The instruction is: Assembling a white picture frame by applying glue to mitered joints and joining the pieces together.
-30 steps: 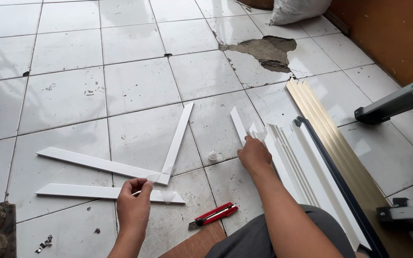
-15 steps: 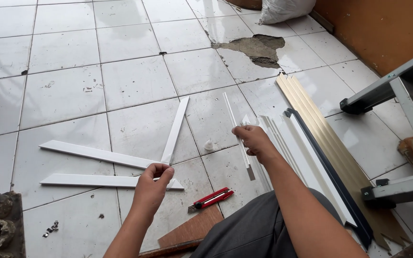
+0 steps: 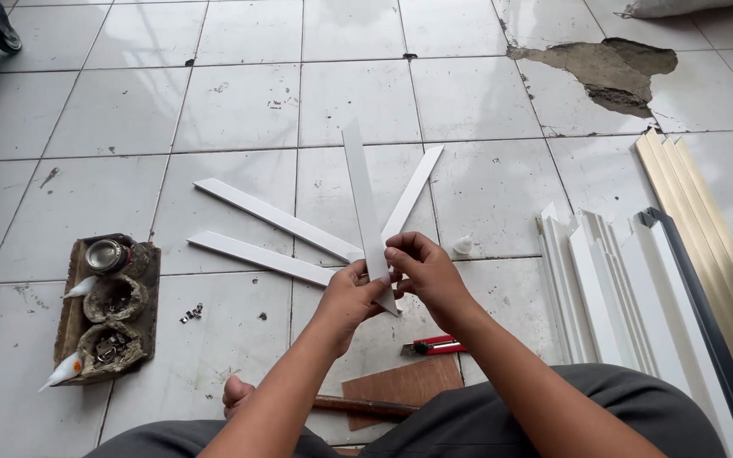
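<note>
Both of my hands hold one long white strip (image 3: 361, 191) near its lower end, with its far end pointing away from me above the floor. My left hand (image 3: 348, 297) grips it from the left, my right hand (image 3: 422, 271) from the right, fingers pinched on the strip. Under my hands, three more white strips (image 3: 273, 219) lie fanned out on the white floor tiles (image 3: 239, 106). A red utility knife (image 3: 434, 345) lies just below my right hand.
A stack of white, gold and dark long profiles (image 3: 638, 288) lies at the right. A small white bottle (image 3: 463, 246) stands near the strips. A brown board with rough bowls, a tin and glue tubes (image 3: 108, 305) sits at the left. Broken tile patch (image 3: 612, 72) far right. Brown panel (image 3: 400, 382) by my knees.
My right hand has lifted a white strip from the pile at the right and brought it to the middle. My left hand has risen to join it. The view shifted right.
</note>
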